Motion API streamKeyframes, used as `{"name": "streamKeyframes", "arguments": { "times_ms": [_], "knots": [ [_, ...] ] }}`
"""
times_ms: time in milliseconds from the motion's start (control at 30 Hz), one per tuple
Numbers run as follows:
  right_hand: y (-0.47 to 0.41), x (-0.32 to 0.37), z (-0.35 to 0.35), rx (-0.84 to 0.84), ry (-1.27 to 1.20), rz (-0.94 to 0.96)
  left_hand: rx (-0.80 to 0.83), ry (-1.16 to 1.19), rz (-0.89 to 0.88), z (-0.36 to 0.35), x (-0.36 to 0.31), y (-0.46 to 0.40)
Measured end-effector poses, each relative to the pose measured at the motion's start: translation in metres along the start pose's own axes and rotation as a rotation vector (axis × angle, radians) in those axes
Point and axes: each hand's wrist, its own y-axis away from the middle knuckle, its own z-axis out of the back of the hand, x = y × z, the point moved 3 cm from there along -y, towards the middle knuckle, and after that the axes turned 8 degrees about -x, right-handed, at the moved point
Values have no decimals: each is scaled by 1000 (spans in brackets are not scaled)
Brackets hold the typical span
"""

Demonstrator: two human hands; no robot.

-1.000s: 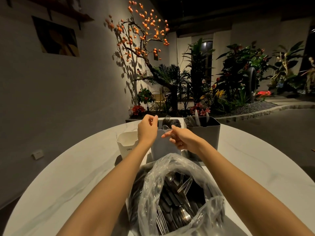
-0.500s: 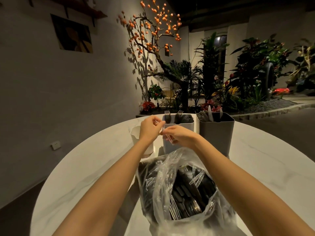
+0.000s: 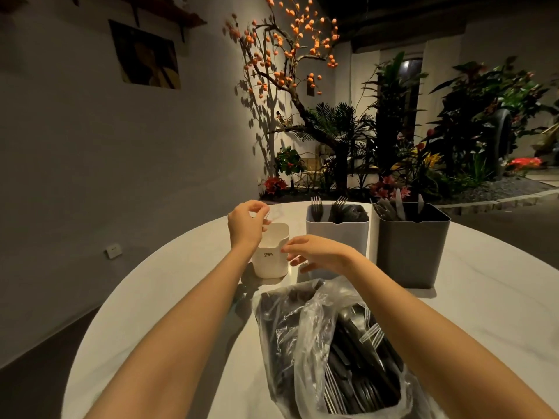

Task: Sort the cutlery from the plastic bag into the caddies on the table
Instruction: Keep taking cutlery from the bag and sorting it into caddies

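The crinkled clear plastic bag [image 3: 329, 352], packed with dark-handled and clear plastic cutlery, sits open at the lower centre of the frame on the round white marble worktop [image 3: 169, 297]. Behind it stand three caddies: a small white rounded caddy [image 3: 270, 257] at centre left, a taller light grey square caddy [image 3: 337, 234] holding forks, and a dark grey square caddy [image 3: 413, 246] on the right holding what look like knives.

Half a second ago both hands met in front of the light grey caddy; now they have shifted to the white one. The left hand [image 3: 245, 224] hovers over its rim with fingertips drawn together, perhaps pinching something thin and clear, though I cannot tell for sure. The right hand [image 3: 314, 252] lies just right of the white caddy, fingers loosely spread and holding nothing visible. This looks like a drop into the white caddy, with the bag still nearly full.

The white caddy stands well inside the worktop's left edge, with bare surface around it. The bag's mouth is close under the right forearm, and the caddies stand close together, so the clear way back lies over the bag.
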Motion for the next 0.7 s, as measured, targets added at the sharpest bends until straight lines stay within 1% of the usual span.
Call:
{"name": "streamKeyframes", "arguments": {
  "times_ms": [133, 200, 267, 333, 400, 433, 600, 633, 700],
  "knots": [
    [-6, -5, -5, 29, 13, 2, 65, -55, 10, -16, 14, -10],
    [-9, -10, -5, 46, -10, 0, 141, -131, 11, -25, 24, -13],
    [-12, -16, -3, 52, -30, -7, 240, -253, -4, -33, 33, -14],
    [-16, -22, -2, 62, -71, -22, 325, -447, -67, -39, 37, -12],
    [-18, -26, -2, 82, -119, -36, 377, -637, -146, -41, 34, -9],
    [-19, -28, -2, 92, -141, -44, 394, -683, -164, -41, 32, -8],
    [-17, -30, -5, 122, -174, -42, 451, -711, -153, -42, 31, -8],
    [-16, -29, -4, 122, -179, -41, 448, -672, -138, -41, 32, -8],
    [-14, -27, -3, 111, -207, -44, 412, -518, -94, -38, 31, -10]
  ]
}}
